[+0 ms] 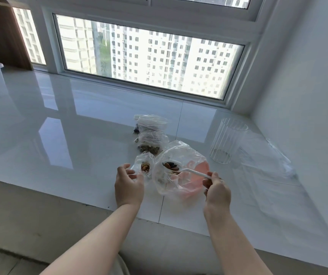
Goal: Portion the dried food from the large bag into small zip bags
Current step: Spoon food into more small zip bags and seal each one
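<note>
The large clear bag [179, 175] lies open on the white sill, pink showing through its right side. My right hand [216, 188] grips the handle of a white spoon [195, 172]. The spoon's bowl, loaded with dark and brown dried food [170, 166], sits over the large bag's mouth. Just left of it, my left hand [128, 184] pinches the rim of a small zip bag [144, 167] and holds it open; brown pieces lie inside. Two filled small zip bags [152, 143] [151, 123] rest behind, towards the window.
A ribbed clear glass cup [227, 141] stands at the right, near the wall. Flat clear plastic bags [278, 165] lie beside it. The glossy white sill [60, 135] stretches left; its front edge drops off just under my wrists. A window runs along the back.
</note>
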